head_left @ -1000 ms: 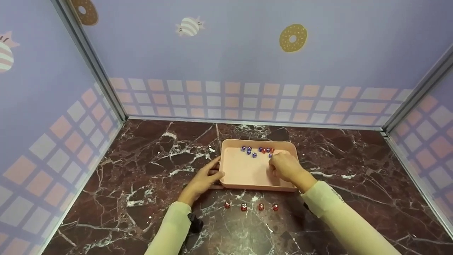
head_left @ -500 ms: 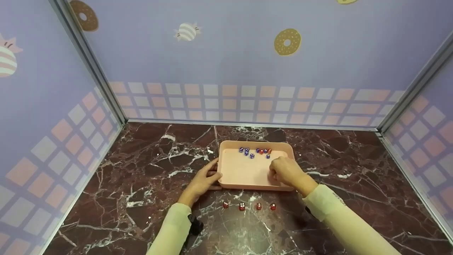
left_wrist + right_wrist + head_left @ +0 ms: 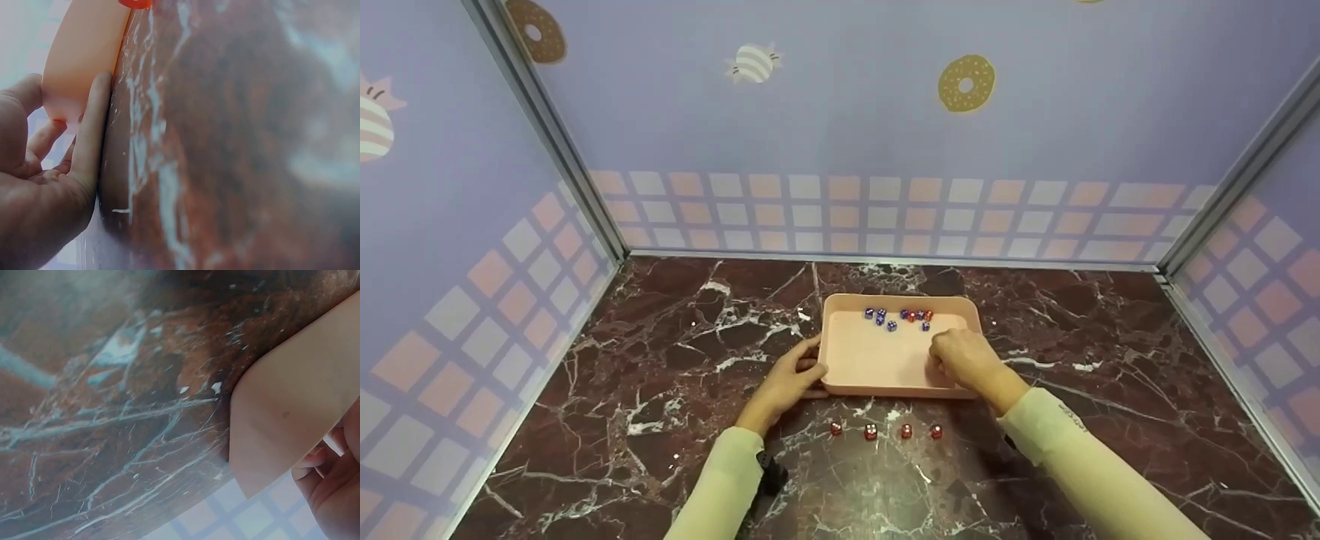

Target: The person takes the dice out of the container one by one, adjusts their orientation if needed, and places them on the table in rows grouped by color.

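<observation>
Head view, left hand [image 3: 784, 385] fingers grasping pink tray [image 3: 870, 364], right hand [image 3: 966, 360] fingers curled over it, whether holding anything unclear.

Tray [image 3: 877, 360] in high head, close wrist views

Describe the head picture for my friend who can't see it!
A pink tray of blue dice and red dice sits on a dark marbled table, someone's left hand touching its left side and right hand over the right. Four red dice line up in front.
</observation>
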A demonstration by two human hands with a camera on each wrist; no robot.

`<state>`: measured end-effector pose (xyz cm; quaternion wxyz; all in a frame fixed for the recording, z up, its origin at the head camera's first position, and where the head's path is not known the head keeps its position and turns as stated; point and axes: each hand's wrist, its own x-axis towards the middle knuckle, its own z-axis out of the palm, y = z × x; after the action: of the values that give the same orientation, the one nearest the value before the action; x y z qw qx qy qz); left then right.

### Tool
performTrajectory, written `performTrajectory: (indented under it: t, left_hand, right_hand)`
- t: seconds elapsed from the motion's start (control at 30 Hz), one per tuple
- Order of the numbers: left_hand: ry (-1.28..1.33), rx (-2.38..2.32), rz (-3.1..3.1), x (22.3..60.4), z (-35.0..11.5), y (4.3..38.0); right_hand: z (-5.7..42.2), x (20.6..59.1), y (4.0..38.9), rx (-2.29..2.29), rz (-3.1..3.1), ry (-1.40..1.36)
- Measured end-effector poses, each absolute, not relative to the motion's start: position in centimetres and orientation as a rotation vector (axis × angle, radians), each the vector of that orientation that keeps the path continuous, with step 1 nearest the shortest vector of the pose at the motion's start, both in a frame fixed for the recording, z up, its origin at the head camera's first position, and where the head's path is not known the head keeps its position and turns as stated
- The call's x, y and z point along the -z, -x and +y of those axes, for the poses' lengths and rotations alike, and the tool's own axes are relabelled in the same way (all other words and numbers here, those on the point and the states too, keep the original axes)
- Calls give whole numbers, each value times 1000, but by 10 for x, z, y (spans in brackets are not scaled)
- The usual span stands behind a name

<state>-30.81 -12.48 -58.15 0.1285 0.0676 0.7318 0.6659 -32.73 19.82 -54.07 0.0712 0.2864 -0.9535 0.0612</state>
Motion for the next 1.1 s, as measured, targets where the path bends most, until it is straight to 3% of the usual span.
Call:
performTrajectory:
  t: [0.43, 0.63, 1.1]
  left_hand:
    - [-134, -1938, 2105, 593, -136, 301]
    - [-130, -1934, 2098, 592, -134, 306]
    - [-162, -1960, 2058, 582, -126, 312]
  right_hand:
    - [190, 553, 329, -228, -2922, -839]
    - [202, 541, 322, -340, -2851, -890]
    - [229, 514, 271, -507, -2648, -1171]
